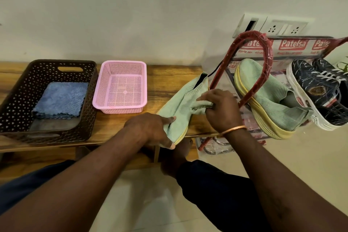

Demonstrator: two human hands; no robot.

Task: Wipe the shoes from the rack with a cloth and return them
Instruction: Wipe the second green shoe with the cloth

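A light green knit shoe [183, 98] with a yellow sole lies on the wooden bench [169, 77], its opening toward the wall. My left hand [152, 130] grips its near end at the bench's front edge. My right hand [222, 109] pinches a bunched green cloth [200, 106] against the shoe's upper. The matching green shoe [267, 94] sits tilted on the red-framed rack [263, 56] to the right, next to a pair of dark blue lace-up sneakers [320, 88].
A brown perforated basket [17, 100] at the bench's left holds a folded blue cloth [60, 99]. A pink basket [143, 84] stands beside it with nothing inside. Wall sockets [282, 28] are above the rack. My knees are below the bench edge.
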